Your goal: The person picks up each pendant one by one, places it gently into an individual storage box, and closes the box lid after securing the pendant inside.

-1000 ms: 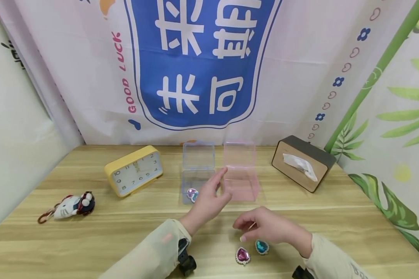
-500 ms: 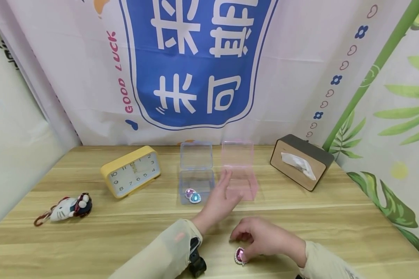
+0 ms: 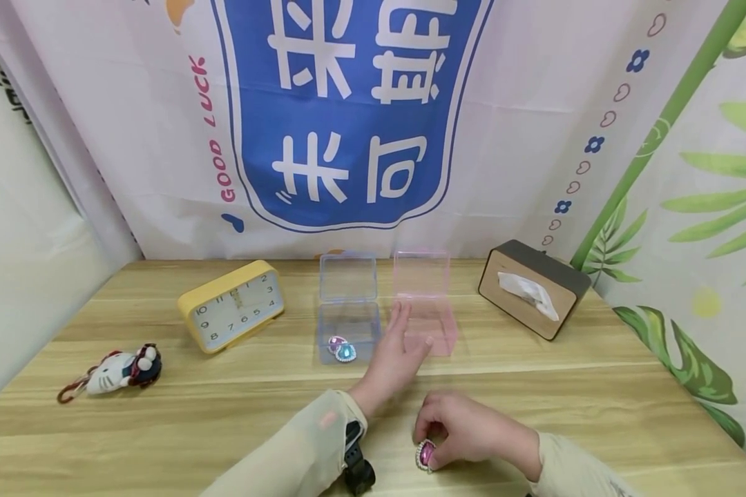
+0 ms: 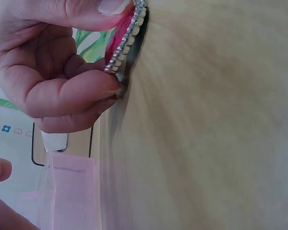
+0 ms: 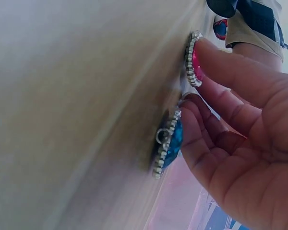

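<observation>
My right hand (image 3: 469, 431) has its thumb and fingers around a pink heart-shaped rhinestone pendant (image 3: 425, 455), which stands close to the tabletop and shows beaded edging in the left wrist view. In the right wrist view, a teal heart pendant (image 5: 170, 146) with a small ring lies beside the fingers; the hand hides it from the head camera. My left hand (image 3: 393, 362) reaches out with extended fingers at the near left side of an open clear pink box (image 3: 432, 345). Left of it stands an open clear blue box (image 3: 367, 348), holding a purple pendant (image 3: 336, 343) and a light blue pendant (image 3: 345, 353).
A yellow clock (image 3: 231, 306) stands at the back left, with a white plush keychain (image 3: 124, 369) in front of it. At the back right is a tissue box (image 3: 531, 290). A printed curtain (image 3: 510, 172) hangs behind the wooden table (image 3: 224, 428).
My right hand has come down over the pendants and taken the pink one between thumb and fingers. My left hand has shifted right, from the blue box to the pink box.
</observation>
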Demonstrator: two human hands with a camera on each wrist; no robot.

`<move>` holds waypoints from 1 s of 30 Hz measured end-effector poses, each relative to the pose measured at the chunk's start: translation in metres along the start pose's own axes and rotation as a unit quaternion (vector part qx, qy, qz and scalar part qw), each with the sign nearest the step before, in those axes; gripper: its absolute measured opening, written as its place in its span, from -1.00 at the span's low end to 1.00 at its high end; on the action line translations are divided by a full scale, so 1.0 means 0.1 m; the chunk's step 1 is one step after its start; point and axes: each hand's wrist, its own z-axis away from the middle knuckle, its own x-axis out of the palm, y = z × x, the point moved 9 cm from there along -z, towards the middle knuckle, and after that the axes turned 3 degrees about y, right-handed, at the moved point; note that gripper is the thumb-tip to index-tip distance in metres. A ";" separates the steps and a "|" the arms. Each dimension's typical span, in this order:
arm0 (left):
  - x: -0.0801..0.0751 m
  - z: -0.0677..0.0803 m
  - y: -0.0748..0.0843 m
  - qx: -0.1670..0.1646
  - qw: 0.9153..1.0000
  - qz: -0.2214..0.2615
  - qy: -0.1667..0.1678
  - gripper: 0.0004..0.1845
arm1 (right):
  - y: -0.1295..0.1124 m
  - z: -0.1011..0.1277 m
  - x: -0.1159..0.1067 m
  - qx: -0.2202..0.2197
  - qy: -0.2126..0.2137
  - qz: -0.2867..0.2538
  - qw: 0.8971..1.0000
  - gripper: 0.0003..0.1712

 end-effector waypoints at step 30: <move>-0.01 -0.07 -0.15 -0.002 0.999 -0.035 0.010 -0.34 | 0.03 0.01 -0.68 0.028 0.076 -0.115 0.990 -0.87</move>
